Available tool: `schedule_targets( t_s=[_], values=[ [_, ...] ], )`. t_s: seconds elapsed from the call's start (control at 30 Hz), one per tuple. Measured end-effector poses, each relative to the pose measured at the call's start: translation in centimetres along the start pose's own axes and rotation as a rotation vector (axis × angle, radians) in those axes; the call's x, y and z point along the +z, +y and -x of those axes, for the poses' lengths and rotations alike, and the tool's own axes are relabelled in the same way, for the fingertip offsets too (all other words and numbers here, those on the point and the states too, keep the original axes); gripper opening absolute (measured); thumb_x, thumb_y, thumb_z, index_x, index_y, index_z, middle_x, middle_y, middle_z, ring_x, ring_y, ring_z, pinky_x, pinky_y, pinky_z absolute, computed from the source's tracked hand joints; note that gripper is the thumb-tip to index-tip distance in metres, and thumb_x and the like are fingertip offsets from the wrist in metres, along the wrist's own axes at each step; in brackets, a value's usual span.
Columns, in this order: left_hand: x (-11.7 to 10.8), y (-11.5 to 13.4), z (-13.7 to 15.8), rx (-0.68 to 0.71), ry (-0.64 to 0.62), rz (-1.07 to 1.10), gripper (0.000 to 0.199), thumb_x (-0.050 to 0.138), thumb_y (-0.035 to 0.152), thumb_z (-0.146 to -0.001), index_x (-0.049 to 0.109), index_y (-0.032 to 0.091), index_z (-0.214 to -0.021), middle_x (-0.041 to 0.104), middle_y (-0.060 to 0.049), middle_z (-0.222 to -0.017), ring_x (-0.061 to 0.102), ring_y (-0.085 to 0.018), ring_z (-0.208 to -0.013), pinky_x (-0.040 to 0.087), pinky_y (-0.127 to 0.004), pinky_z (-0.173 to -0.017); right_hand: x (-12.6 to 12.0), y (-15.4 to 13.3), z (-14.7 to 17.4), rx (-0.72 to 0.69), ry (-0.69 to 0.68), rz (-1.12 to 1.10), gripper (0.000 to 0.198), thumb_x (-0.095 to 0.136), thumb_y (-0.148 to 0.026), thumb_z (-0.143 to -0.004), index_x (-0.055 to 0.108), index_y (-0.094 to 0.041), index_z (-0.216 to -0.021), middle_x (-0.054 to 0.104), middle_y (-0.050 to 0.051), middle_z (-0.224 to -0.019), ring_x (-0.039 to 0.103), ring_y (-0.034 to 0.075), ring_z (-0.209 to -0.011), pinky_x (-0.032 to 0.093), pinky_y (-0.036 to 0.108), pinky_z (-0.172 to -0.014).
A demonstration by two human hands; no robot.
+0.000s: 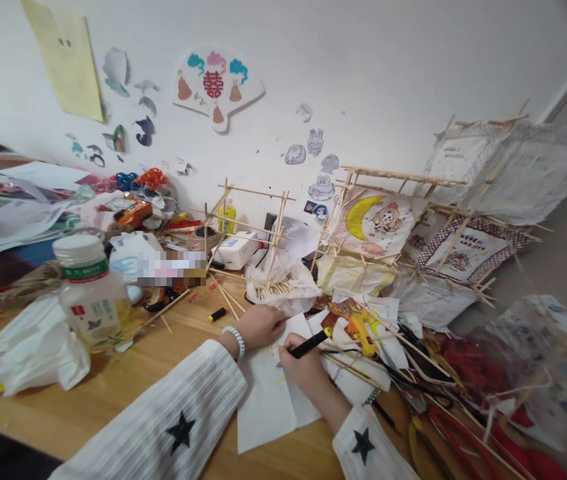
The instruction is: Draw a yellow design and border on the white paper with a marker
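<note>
Here's my view now: the right hand (301, 365) is wrapped firmly around a black marker (312, 342), right over the white paper (265, 417) that lies on the bench (161, 353). I can't make out whether the tip meets the sheet. Across at the upper edge, the left hand (257, 325) rests on the paper, fingers partly hidden, so I can't call them apart or together. A black cap (217, 315) lies near it, left of the wrist.
</note>
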State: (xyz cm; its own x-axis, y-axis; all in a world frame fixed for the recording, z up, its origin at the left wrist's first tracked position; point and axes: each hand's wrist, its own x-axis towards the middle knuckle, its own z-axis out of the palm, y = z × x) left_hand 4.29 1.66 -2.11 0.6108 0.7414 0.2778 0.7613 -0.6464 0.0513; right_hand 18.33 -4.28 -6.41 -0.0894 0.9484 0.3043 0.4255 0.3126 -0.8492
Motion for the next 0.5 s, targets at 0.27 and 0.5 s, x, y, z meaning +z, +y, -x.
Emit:
schedule_targets(
  t_s=[0.27,0.5],
  values=[
    [0.05,0.03,0.05,0.005,0.004,0.004,0.026,0.04,0.03,-0.084,0.061,0.017,-0.077,0.066,-0.007,-0.075,0.061,-0.02,-0.068,0.039,-0.028,-0.057,-0.26,-0.06,0.13,-0.014,-0.006,0.011,0.014,0.045,-0.021,-0.068,0.039,-0.022,-0.055,0.039,-0.007,-0.047,0.042,0.012,-0.048,0.029,0.022,-0.046],
    [0.0,0.13,-0.04,-0.008,-0.006,0.008,0.025,0.039,0.027,-0.084,0.062,0.017,-0.077,0.066,-0.009,-0.075,0.06,-0.02,-0.069,0.041,-0.029,-0.059,0.01,0.14,0.02,-0.017,0.065,0.022,0.013,0.044,-0.022,-0.066,0.038,-0.022,-0.055,0.035,-0.007,-0.047,0.038,0.012,-0.047,0.027,0.023,-0.046]
  ],
)
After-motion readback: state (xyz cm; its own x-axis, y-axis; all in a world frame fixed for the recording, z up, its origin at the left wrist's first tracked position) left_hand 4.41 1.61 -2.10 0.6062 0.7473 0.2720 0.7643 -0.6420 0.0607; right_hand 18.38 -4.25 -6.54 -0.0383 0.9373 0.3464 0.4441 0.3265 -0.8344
